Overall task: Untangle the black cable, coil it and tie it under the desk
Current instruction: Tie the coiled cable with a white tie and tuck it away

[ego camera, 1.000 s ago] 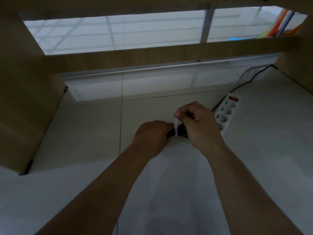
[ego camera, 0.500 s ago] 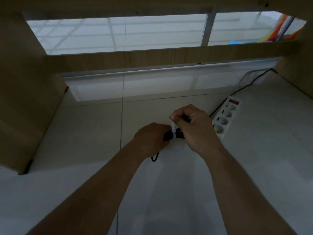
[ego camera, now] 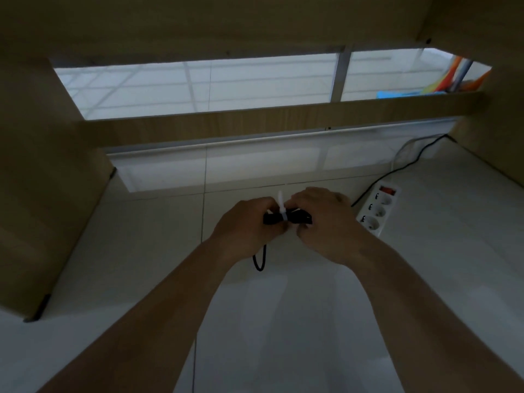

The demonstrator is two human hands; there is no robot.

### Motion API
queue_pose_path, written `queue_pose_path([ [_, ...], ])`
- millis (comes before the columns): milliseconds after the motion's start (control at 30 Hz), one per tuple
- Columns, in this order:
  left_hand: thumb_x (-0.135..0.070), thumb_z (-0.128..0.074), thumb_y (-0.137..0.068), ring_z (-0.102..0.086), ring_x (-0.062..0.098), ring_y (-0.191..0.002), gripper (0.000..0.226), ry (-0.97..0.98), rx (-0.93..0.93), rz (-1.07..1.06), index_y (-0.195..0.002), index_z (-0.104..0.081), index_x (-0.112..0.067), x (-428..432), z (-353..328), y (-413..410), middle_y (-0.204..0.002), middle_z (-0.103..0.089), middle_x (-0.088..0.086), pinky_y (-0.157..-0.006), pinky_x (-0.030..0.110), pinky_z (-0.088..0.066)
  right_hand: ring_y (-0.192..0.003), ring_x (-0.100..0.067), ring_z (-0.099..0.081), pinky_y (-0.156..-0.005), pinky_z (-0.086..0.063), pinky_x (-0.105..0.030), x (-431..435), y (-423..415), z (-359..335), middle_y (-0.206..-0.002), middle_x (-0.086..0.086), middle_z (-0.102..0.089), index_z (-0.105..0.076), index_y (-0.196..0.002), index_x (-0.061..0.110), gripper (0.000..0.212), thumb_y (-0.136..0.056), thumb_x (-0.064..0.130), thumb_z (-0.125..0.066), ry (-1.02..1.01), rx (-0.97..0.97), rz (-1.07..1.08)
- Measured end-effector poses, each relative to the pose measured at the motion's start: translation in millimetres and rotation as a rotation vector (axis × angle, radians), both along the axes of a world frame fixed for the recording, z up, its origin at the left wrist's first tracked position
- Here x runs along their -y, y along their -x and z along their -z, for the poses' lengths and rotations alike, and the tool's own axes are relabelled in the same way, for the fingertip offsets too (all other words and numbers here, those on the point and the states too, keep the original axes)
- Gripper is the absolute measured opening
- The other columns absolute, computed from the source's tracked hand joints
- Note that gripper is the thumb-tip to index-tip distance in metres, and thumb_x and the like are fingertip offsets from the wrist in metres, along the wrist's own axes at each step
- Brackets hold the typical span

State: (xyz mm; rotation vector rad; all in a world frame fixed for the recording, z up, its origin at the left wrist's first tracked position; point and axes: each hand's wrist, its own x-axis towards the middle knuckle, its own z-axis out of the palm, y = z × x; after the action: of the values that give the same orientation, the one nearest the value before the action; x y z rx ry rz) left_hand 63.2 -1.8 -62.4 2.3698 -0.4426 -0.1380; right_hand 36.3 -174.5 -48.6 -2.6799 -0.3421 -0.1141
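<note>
A bundle of coiled black cable (ego camera: 297,218) is held between both hands above the white tiled floor, under the desk. A white tie (ego camera: 281,211) wraps around its middle, with its free end sticking up. My left hand (ego camera: 246,225) grips the left end of the coil, and a loop of cable (ego camera: 259,260) hangs below it. My right hand (ego camera: 326,222) holds the right end, fingers curled over the cable. More black cable (ego camera: 397,170) runs along the floor to the back right corner.
A white power strip (ego camera: 378,211) with a red switch lies on the floor just right of my right hand. Wooden desk panels stand at the left (ego camera: 37,194) and right (ego camera: 493,143), and a wooden crossbar (ego camera: 255,123) spans the back.
My right hand has let go of the tie's upright end and dropped onto the right end of the coil. A cable loop has come to hang below my left hand.
</note>
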Motion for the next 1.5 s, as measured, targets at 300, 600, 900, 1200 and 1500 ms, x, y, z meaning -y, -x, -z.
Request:
queue_pose_path([
  [300,-0.045,-0.073,-0.081,-0.051,-0.003,-0.055,0.028,0.014,0.036,0.095,-0.077,-0.074,-0.018,-17,-44,-56,-0.061,-0.061,-0.006,-0.053,0.012,-0.034,-0.085,-0.019,-0.056,-0.074,-0.044,-0.028,29,-69,-10,-0.098,0.001,-0.049,-0.055,-0.114,0.028,0.031,-0.086,0.035,-0.068,0.073,0.072,-0.112],
  [600,-0.029,-0.082,-0.065,-0.049,0.032,-0.109,0.076,-0.3,0.957,-0.203,-0.13,-0.048,-0.012,9,-59,-62,-0.123,-0.05,0.014,-0.089,0.04,-0.039,-0.06,-0.013,-0.056,-0.064,-0.045,-0.034,24,-124,-41,-0.071,0.002,-0.06,-0.061,-0.092,0.015,0.016,-0.084,0.022,-0.073,-0.254,-0.09,-0.163],
  [900,0.001,-0.078,-0.064,-0.056,0.031,-0.081,0.047,-0.534,1.053,-0.143,-0.106,-0.062,-0.013,10,-49,-122,-0.091,-0.06,0.01,-0.075,0.04,-0.039,-0.081,-0.026,-0.069,-0.063,-0.062,-0.033,29,-159,-59,-0.104,-0.011,-0.064,-0.061,-0.109,0.013,0.025,-0.086,0.01,-0.071,-0.533,-0.295,-0.09],
  [1200,-0.003,-0.061,-0.084,-0.057,0.034,-0.075,0.03,-0.575,1.023,-0.15,-0.113,-0.06,-0.011,-16,-54,-189,-0.094,-0.059,0.013,-0.065,0.04,-0.041,-0.077,-0.031,-0.07,-0.066,-0.059,-0.04,40,-209,-56,-0.1,-0.014,-0.066,-0.049,-0.125,0.027,0.069,-0.07,0.006,-0.084,-0.619,-0.226,-0.042],
  [1500,-0.012,-0.054,-0.09,-0.06,0.03,-0.081,0.017,-0.756,0.955,-0.289,-0.104,-0.062,-0.018,-34,-77,-252,-0.091,-0.06,0.005,-0.067,0.034,-0.027,-0.084,-0.027,-0.061,-0.078,-0.049,-0.04,39,-251,-54,-0.09,-0.012,-0.066,-0.07,-0.091,0.007,0.011,-0.088,0.003,-0.06,-0.049,0.538,-0.037],
])
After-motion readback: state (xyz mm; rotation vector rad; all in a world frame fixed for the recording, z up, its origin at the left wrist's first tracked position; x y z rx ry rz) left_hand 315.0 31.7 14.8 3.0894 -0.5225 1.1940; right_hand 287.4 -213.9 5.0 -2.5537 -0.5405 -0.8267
